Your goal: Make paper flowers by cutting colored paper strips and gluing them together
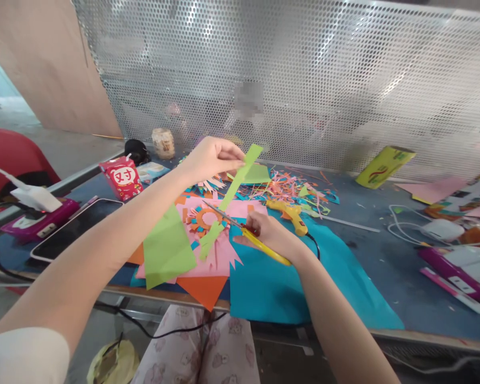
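Note:
My left hand (220, 157) pinches a long green paper strip (236, 184) near its upper end and holds it slanted above the table. In my right hand (266, 234) are scissors with yellow handles (266, 249); their blades lie across the lower part of the strip. Whether the blades are parted I cannot make out. Below them rests a fringed paper flower (205, 220) in orange, pink and blue on pink paper (220, 256). A green paper sheet (168, 250) lies to its left, blue paper (272, 293) to its right. An orange sheet corner (208, 290) juts over the table edge.
Paper scraps (292, 186) are heaped behind, near a yellow glue gun (290, 213). At left stand a tablet (76, 226), a purple power strip (40, 224) and a red packet (122, 178). A yellow-green box (384, 168) stands by the perforated metal panel (304, 80).

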A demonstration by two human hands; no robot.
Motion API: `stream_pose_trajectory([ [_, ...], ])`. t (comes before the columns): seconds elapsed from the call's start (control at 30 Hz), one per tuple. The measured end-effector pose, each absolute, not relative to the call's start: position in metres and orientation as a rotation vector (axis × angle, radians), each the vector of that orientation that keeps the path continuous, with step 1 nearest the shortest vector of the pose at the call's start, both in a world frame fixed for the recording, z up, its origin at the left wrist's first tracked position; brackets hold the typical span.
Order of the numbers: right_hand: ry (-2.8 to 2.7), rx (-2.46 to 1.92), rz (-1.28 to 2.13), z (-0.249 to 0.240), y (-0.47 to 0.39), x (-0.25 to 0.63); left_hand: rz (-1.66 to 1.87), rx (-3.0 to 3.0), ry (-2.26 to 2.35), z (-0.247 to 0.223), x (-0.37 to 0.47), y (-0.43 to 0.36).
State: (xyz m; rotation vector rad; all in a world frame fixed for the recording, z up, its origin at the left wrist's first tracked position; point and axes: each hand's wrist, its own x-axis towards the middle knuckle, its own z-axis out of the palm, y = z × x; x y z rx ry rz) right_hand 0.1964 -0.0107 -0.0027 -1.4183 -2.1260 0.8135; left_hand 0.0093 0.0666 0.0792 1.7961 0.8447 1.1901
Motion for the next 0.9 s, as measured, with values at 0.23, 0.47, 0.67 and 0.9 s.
stream_pose_trajectory([
  [0.23, -2.134, -1.522, 0.709, 0.005, -0.013, 0.199, 1.571, 1.514, 1.051, 0.053, -0.025, 0.073],
  [0.47, -2.009, -1.488, 0.66, -0.003, -0.007, 0.2, 1.716, 1.15, 0.988, 0.03, -0.044, 0.064],
  [0.67, -2.017, -1.478, 0.826, 0.0, -0.011, 0.199, 1.755, 1.109, 0.918, 0.023, -0.042, 0.052],
  [0.9, -2.012, -1.442, 0.938, 0.004, -0.016, 0.194, 1.744, 1.106, 0.952, 0.025, -0.032, 0.043],
])
